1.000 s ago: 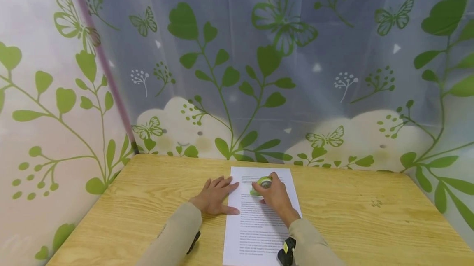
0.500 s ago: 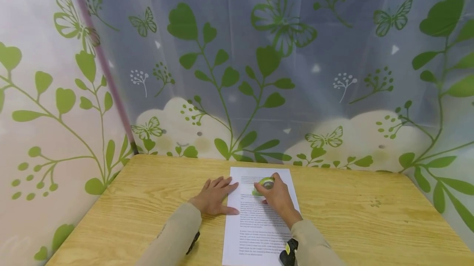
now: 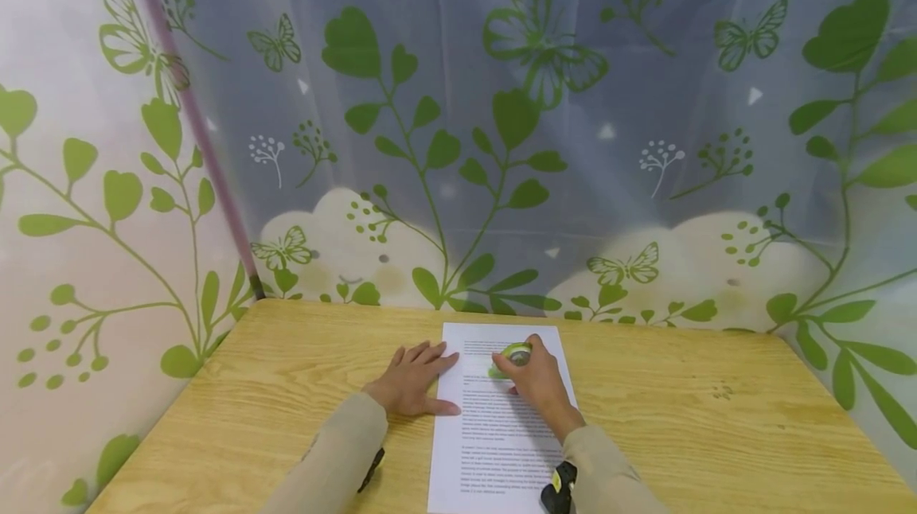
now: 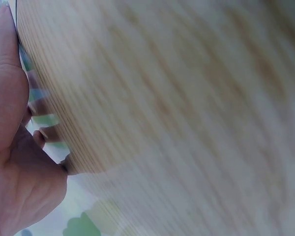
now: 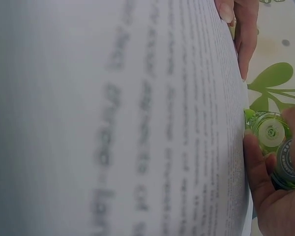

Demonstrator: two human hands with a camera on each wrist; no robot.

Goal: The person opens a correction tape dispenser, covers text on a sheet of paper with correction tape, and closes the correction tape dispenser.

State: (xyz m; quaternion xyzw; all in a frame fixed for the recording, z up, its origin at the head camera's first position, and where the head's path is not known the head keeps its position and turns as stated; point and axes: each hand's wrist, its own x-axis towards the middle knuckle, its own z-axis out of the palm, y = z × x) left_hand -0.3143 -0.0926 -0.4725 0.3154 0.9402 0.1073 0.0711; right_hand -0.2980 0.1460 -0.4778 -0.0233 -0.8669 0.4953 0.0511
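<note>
A printed sheet of paper (image 3: 494, 450) lies lengthwise on the wooden table. My left hand (image 3: 414, 381) rests flat with fingers spread, its thumb and fingertips over the sheet's left edge. Between thumb and fingers, my right hand (image 3: 539, 381) grips a green, see-through correction tape (image 3: 517, 353). The tool's tip is down at the upper lines of text. In the right wrist view, round reels show inside the correction tape (image 5: 271, 132), its tip at the paper's surface. The left wrist view catches only part of the left hand (image 4: 24, 182) against the table.
The wooden table (image 3: 688, 418) stretches to both sides of the sheet. Behind and left of it hangs a curtain (image 3: 616, 180) printed with green leaves and butterflies. A dark wrist camera (image 3: 559, 488) sits on the right sleeve, over the paper's lower right part.
My right hand has shifted slightly to the right across the sheet with the correction tape, mostly in the first half second. The left hand stays in place on the paper's edge.
</note>
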